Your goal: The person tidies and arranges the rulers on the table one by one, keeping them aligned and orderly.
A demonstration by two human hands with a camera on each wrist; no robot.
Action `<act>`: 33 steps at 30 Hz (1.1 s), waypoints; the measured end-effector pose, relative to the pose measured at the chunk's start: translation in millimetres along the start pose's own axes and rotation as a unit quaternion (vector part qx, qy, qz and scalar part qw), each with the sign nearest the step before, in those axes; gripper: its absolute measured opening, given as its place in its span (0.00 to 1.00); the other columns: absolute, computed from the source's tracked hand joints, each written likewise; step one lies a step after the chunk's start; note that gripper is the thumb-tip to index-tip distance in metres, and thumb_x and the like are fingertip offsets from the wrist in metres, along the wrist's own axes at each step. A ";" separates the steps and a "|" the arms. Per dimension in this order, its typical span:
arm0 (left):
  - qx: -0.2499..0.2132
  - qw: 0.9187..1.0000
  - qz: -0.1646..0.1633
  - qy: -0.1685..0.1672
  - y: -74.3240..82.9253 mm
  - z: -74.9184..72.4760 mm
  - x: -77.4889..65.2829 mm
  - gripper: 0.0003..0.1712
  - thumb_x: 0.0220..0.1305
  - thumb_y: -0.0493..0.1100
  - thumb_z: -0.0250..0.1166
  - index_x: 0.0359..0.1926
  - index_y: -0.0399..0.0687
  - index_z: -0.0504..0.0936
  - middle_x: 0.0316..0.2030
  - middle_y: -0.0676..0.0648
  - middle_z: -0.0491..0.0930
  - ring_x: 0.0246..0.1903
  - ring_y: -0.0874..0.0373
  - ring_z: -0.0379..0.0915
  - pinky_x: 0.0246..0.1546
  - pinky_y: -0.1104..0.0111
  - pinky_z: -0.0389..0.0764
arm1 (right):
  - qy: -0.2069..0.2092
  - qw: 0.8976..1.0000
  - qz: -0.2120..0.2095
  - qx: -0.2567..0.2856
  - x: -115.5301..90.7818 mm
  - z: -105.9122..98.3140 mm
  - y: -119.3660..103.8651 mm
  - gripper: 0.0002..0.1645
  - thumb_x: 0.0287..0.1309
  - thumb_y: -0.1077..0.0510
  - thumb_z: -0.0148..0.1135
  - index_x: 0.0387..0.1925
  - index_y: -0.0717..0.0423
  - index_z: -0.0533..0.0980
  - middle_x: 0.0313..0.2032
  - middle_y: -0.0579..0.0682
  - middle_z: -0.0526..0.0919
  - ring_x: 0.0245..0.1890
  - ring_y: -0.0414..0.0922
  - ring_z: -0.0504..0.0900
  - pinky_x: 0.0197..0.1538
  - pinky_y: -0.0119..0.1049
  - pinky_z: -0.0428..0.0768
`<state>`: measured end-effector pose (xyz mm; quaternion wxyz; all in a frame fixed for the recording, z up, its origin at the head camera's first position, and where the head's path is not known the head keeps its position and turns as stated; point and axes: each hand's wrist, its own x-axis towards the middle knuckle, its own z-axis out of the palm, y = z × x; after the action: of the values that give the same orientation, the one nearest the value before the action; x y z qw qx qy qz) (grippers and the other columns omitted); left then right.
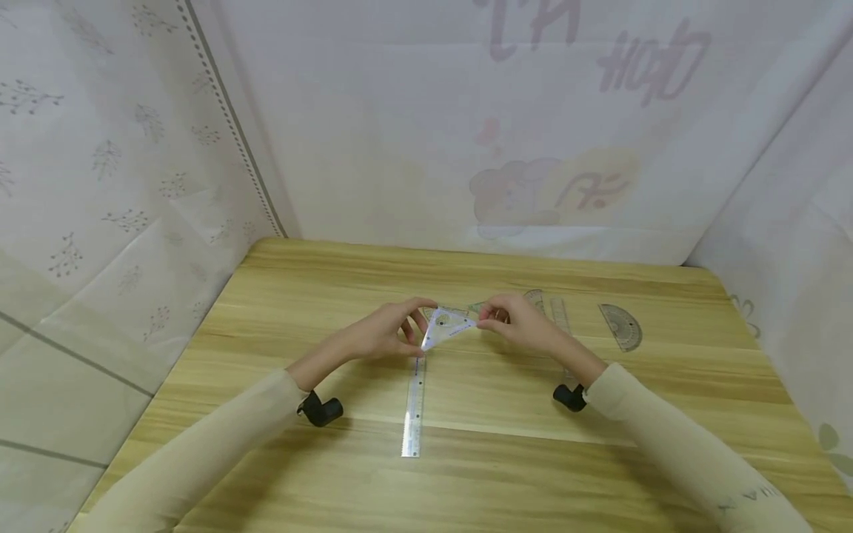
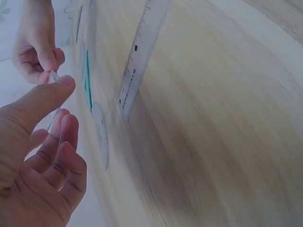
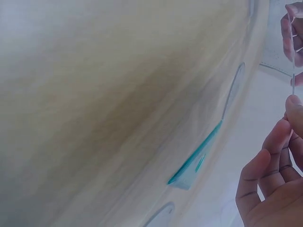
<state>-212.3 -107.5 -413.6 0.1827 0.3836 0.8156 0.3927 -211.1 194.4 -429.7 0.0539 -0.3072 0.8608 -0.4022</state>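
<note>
Between both hands, raised above the table, is a clear plastic set square (image 1: 436,338), a triangle with small blue print. My left hand (image 1: 381,332) holds its left side between thumb and fingertips. The thumb and forefinger of my right hand (image 1: 523,320) pinch its right-hand corner. In the right wrist view, the set square (image 3: 293,78) appears edge-on as a thin line. Below the left hand, a clear ruler (image 1: 413,422) lies lengthwise on the table. Behind the held piece lies a green-edged set square (image 3: 195,158), partly hidden by the right hand in the head view.
The wooden table (image 1: 493,474) has printed cloth hangings (image 1: 373,133) at its back and sides. Farther right lies a clear protractor (image 1: 621,327). Another protractor (image 1: 536,297) and a second ruler (image 1: 560,314) lie beyond the right hand. One more protractor (image 2: 100,135) shows in the left wrist view.
</note>
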 end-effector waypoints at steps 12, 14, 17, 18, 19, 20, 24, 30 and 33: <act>-0.009 0.999 0.023 -0.029 4.5 13.1 5.7 0.48 0.55 0.33 0.78 0.72 0.33 0.62 0.44 0.45 0.80 0.34 0.57 0.80 0.38 0.63 0.82 | -0.008 1.000 -0.009 0.013 -25.0 -7.4 4.5 0.04 0.65 0.61 0.69 0.33 0.55 0.82 0.28 0.49 0.80 0.22 0.42 0.71 0.26 0.33 0.71; -0.013 0.999 0.028 -0.031 5.2 15.5 6.1 0.47 0.55 0.33 0.78 0.72 0.33 0.62 0.43 0.46 0.80 0.34 0.55 0.80 0.36 0.63 0.82 | -0.009 1.000 -0.013 0.015 -29.9 -8.3 4.5 0.04 0.65 0.61 0.69 0.33 0.55 0.82 0.28 0.51 0.81 0.22 0.42 0.72 0.26 0.33 0.71; -0.019 0.999 0.031 -0.037 6.0 19.8 6.7 0.47 0.55 0.32 0.78 0.71 0.33 0.63 0.43 0.48 0.80 0.34 0.54 0.80 0.35 0.63 0.82 | -0.011 1.000 -0.020 0.015 -37.8 -9.5 3.3 0.04 0.66 0.61 0.68 0.34 0.56 0.82 0.29 0.50 0.81 0.23 0.41 0.73 0.26 0.33 0.72; -0.023 0.999 0.031 -0.039 6.3 21.3 6.8 0.47 0.55 0.32 0.78 0.71 0.33 0.63 0.43 0.47 0.80 0.34 0.53 0.80 0.35 0.63 0.82 | -0.012 1.000 -0.020 0.013 -40.6 -9.7 2.7 0.03 0.66 0.61 0.69 0.34 0.55 0.82 0.29 0.48 0.81 0.24 0.41 0.73 0.27 0.33 0.72; -0.026 0.998 0.030 -0.043 6.5 22.9 6.8 0.47 0.55 0.32 0.78 0.71 0.33 0.63 0.43 0.47 0.80 0.34 0.52 0.80 0.35 0.63 0.82 | -0.013 1.000 -0.022 0.014 -43.3 -9.5 3.0 0.03 0.65 0.61 0.69 0.34 0.55 0.82 0.29 0.47 0.80 0.25 0.40 0.73 0.27 0.33 0.72; -0.029 0.998 0.031 -0.047 6.9 24.4 6.9 0.47 0.55 0.33 0.78 0.72 0.33 0.62 0.43 0.47 0.80 0.34 0.52 0.80 0.35 0.64 0.82 | -0.013 1.000 -0.024 0.015 -46.1 -9.6 2.3 0.03 0.65 0.61 0.69 0.34 0.55 0.82 0.29 0.46 0.80 0.25 0.40 0.73 0.27 0.33 0.73; -0.041 0.997 0.039 -0.057 8.7 30.4 7.5 0.48 0.55 0.34 0.79 0.72 0.32 0.62 0.43 0.46 0.81 0.34 0.50 0.80 0.35 0.65 0.82 | -0.016 0.999 -0.023 0.021 -56.6 -10.3 0.1 0.03 0.64 0.62 0.70 0.34 0.55 0.82 0.30 0.44 0.79 0.26 0.40 0.75 0.27 0.32 0.74; -0.042 0.996 0.058 -0.061 10.1 39.8 7.7 0.48 0.54 0.34 0.80 0.71 0.33 0.64 0.42 0.46 0.82 0.33 0.51 0.81 0.36 0.63 0.83 | -0.031 0.999 -0.017 0.028 -69.2 -12.5 -4.3 0.03 0.64 0.62 0.70 0.35 0.57 0.83 0.30 0.48 0.82 0.26 0.39 0.75 0.28 0.31 0.75; -0.032 0.995 0.062 -0.070 11.1 44.5 7.5 0.47 0.54 0.34 0.80 0.71 0.34 0.64 0.42 0.46 0.82 0.33 0.53 0.81 0.37 0.64 0.83 | -0.041 0.998 -0.018 0.034 -74.9 -12.2 -5.6 0.03 0.63 0.64 0.70 0.35 0.57 0.82 0.30 0.48 0.82 0.26 0.39 0.75 0.28 0.32 0.76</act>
<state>-185.1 -75.0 -432.7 0.2272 0.4536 0.7625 0.4015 -152.2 242.6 -429.1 0.0924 -0.3371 0.8381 -0.4189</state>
